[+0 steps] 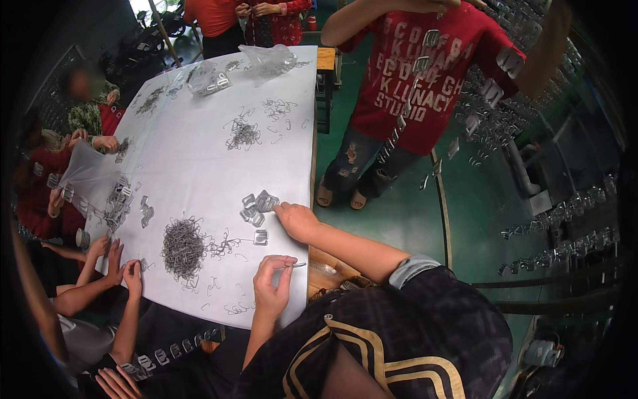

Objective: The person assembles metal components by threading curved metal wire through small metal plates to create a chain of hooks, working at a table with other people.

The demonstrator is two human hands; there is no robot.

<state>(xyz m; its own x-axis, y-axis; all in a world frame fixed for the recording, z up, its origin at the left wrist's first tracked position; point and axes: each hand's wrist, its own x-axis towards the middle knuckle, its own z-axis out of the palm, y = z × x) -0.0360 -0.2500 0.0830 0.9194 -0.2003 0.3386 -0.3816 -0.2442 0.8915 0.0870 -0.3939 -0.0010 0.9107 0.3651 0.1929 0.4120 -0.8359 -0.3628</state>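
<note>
Near the right edge of the white table, my left hand (271,282) pinches a small, thin metal piece (299,265), seen edge-on, between thumb and fingers. Further up the table, my right hand (297,221) has its fingertips closed at the edge of a small heap of flat silver metal buckles (256,211). Its fingers partly hide the buckle they grip. A single buckle (261,237) lies apart, between the heap and my left hand. To the left spreads a dense pile of thin wire hooks (183,247), with loose hooks (224,246) scattered toward the single buckle.
More hooks (244,133) and clear plastic bags (269,61) lie on the far part of the white table (193,159). Co-workers' hands (114,263) work along its left side. A person in a red shirt (425,73) stands at right, near hanging strings of metal buckles (558,216).
</note>
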